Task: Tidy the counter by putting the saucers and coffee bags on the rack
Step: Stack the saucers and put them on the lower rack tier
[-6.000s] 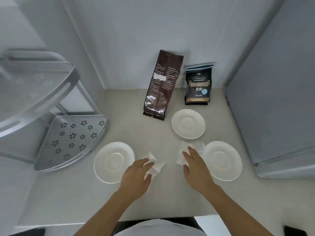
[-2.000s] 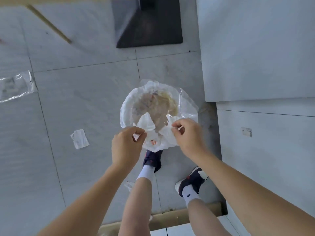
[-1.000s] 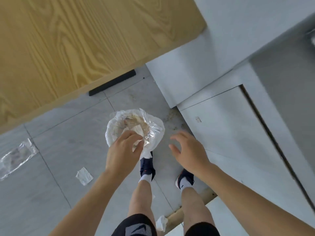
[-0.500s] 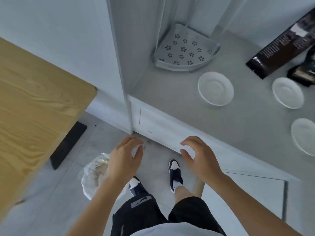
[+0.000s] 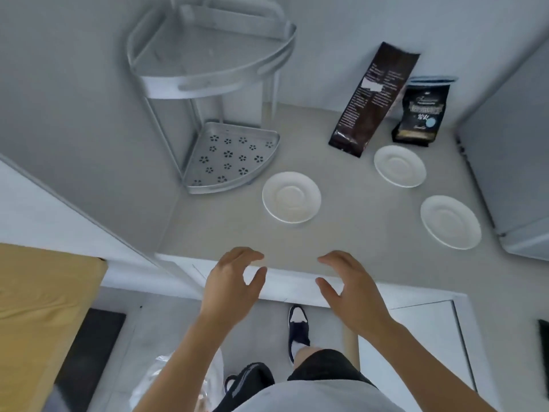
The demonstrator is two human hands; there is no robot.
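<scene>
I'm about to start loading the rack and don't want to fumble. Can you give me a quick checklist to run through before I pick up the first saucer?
1. Both hands free: ok. Left hand and right hand are open and empty at the counter's front edge.
2. Lower shelf of the rack is bare: ok.
3. Upper shelf is bare: cannot tell, seen from below.
4. Saucers are separate and lying flat: ok. Near saucer, back saucer, right saucer.
5. Path to the near saucer is clear: ok.
6. Coffee bags are steady: tall bag leans on the wall, short bag stands upright.
</scene>
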